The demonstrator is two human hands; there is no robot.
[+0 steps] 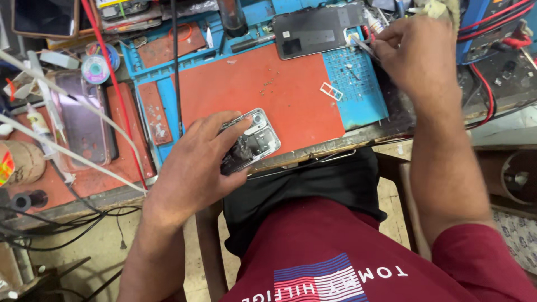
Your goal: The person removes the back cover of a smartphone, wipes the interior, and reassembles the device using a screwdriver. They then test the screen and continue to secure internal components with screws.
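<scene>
Left hand [193, 168] closed in a grip around an opened phone chassis [250, 141], pinned at the near edge of the red mat [279, 92] on the worktop [363, 133]. Right hand [417, 53] pinching slim tweezers [364, 46], tips over the blue tray grid [352, 72] holding tiny screws, beside a dark phone back [316, 28].

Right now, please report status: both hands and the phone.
Left hand grips opened phone at mat's near edge. Right hand holds tweezers over blue grid tray. Small white frame lies between.
</scene>
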